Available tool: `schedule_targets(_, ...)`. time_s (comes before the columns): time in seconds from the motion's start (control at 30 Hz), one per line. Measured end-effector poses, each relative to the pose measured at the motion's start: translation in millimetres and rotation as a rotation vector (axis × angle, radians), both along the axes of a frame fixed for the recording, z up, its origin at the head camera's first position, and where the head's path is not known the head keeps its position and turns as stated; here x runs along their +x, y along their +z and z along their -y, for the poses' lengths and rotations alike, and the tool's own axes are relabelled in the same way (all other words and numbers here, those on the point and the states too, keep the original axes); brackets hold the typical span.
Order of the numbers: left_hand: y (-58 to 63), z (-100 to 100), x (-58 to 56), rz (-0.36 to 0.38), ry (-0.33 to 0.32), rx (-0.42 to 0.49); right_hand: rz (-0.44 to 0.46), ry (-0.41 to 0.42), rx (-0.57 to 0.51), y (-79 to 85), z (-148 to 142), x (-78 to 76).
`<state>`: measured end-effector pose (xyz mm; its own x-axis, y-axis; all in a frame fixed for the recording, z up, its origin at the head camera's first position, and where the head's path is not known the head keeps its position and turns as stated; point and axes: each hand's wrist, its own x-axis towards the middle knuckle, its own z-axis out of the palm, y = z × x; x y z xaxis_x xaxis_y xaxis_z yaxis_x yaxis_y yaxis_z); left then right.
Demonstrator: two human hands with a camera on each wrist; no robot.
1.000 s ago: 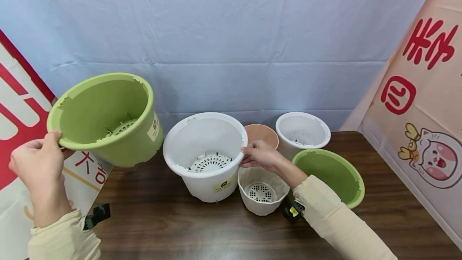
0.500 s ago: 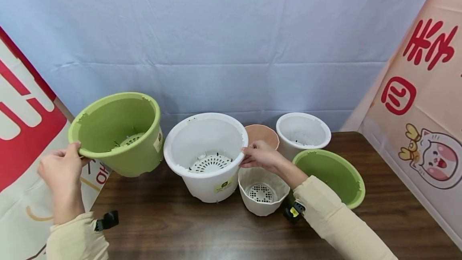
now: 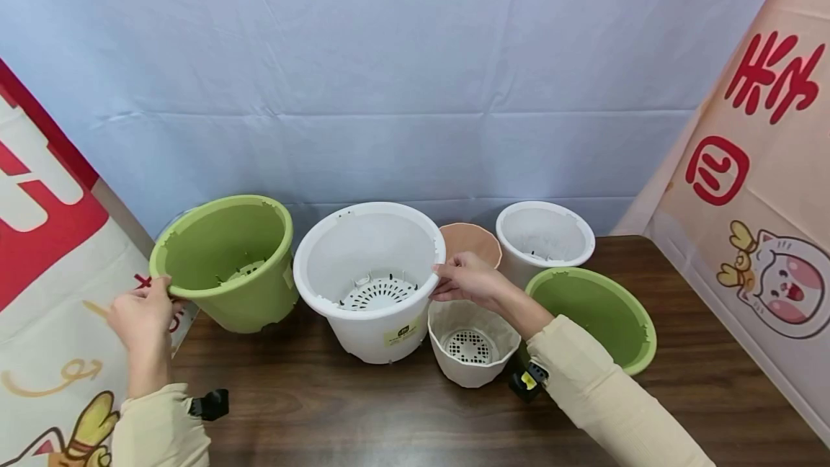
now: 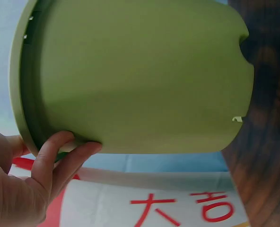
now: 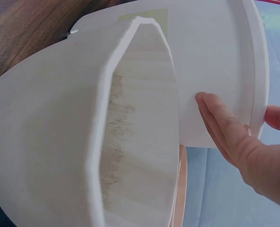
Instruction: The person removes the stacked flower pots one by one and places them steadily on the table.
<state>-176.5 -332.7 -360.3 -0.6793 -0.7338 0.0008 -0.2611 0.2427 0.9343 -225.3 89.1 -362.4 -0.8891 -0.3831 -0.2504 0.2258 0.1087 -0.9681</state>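
Observation:
My left hand (image 3: 144, 314) pinches the near-left rim of a large green flowerpot (image 3: 259, 301) at the table's left side. In the left wrist view, the thumb is at the rim and the fingers (image 4: 50, 158) lie against the pot's outer wall. Whether its base touches the table is hard to tell. To its right stands a large white flowerpot (image 3: 363, 326) with a slotted base and a yellow label. My right hand (image 3: 473, 278) pinches that pot's right rim, with fingers (image 5: 225, 120) on the outside in the right wrist view.
A cream faceted pot (image 3: 470, 373) stands under the right forearm, with a terracotta-coloured pot (image 3: 473, 236) behind it. Farther right are a smaller white pot (image 3: 547, 233) and a tilted green pot (image 3: 599, 308). The wooden table (image 3: 363, 416) meets a pale blue cloth backdrop (image 3: 389, 78).
The left hand has brought the green flowerpot down and to the right, beside the large white one, and its tilt has lessened. The right hand and the white flowerpot have stayed put.

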Motion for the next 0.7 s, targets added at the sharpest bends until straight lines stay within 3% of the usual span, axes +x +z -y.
schedule_targets(0.33,-15.8,4.7,-3.7,0.188,-0.086,-0.096,-0.003,0.005,0.011,3.4,0.0,2.0)
schedule_targets(0.7,-31.8,3.8,-8.5,0.168,-0.151,0.035,0.004,0.005,-0.002,2.4,-1.6,0.6)
